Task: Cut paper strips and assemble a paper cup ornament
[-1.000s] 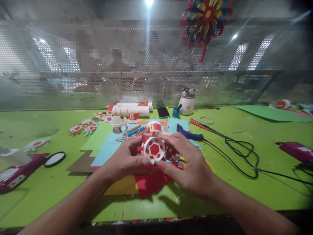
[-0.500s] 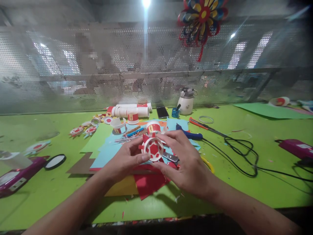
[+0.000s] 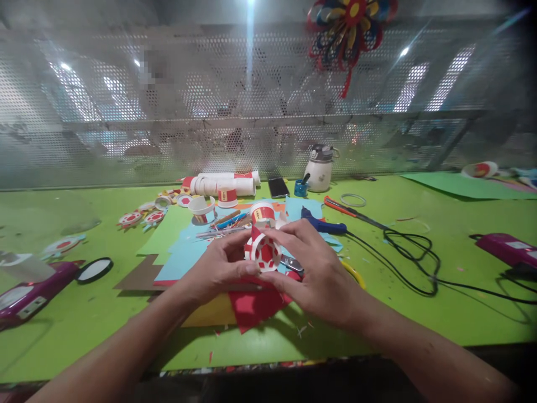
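Observation:
Between my two hands is a paper-cup turtle point(image 3: 267, 253), a white round rim with red patches inside and a red point on top. My left hand point(image 3: 224, 261) grips its left side with thumb and fingers. On the opposite side my right hand point(image 3: 312, 268) holds the rim between thumb and fingertips. Below and behind lie sheets of coloured paper, among them a light blue sheet point(image 3: 184, 260) and a red sheet point(image 3: 255, 308). Part of a metal tool point(image 3: 291, 263) shows behind my right fingers. Cut paper cups point(image 3: 263, 214) stand just beyond.
A blue glue gun point(image 3: 323, 223) with a black cord lies to the right, near an orange cutter-like tool point(image 3: 346, 210). Stacked cups point(image 3: 222, 186), a phone point(image 3: 278, 187) and a white bottle point(image 3: 319, 170) are at the back. Finished-looking paper turtles point(image 3: 131, 219) lie left.
The turtle has turned slightly in my hands, so its inner red pattern shows at a different angle. Both hands keep their hold. The camera view has tilted a little.

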`<state>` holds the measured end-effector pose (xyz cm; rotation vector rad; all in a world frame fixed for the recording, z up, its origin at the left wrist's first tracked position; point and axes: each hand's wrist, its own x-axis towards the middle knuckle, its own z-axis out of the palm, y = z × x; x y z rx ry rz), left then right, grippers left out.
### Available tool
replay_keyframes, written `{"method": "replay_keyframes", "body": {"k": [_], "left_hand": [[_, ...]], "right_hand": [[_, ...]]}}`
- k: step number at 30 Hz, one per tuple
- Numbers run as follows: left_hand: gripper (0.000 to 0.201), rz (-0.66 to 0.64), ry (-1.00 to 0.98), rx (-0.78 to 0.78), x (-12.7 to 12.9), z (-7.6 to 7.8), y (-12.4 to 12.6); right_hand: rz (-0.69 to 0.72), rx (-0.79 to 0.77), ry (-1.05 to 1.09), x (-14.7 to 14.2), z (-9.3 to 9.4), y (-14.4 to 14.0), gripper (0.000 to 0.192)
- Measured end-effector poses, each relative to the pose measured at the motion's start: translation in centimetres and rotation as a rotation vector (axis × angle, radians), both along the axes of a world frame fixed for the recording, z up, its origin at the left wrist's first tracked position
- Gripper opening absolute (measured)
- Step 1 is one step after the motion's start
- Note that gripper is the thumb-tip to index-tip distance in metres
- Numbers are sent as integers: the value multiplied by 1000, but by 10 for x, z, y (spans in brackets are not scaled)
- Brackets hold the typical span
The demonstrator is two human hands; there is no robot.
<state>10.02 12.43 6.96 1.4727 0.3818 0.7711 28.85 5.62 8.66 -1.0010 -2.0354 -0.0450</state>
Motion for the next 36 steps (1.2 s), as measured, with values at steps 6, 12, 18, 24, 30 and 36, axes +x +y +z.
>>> {"method": "replay_keyframes", "body": {"k": [6,12,18,24,30,36], "left_hand": [[51,42,-14,105,-2,1,1],[51,66,1,166,-2,3,0],[45,73,-87,197,1,6,-2],[45,114,-161,184,3,10,-9],[43,121,-179,200,3,13,-10],[45,131,-123,226,2,12,-9]], "right_hand": [[35,60,36,0,2,0,49],[35,90,32,-1,0,-3,49],[85,126,18,1,-1,0,50],[96,162,21,0,-2,0,54],[82,176,25,-4,-1,-2,55],[76,174,12,-3,0,-2,52]]}}
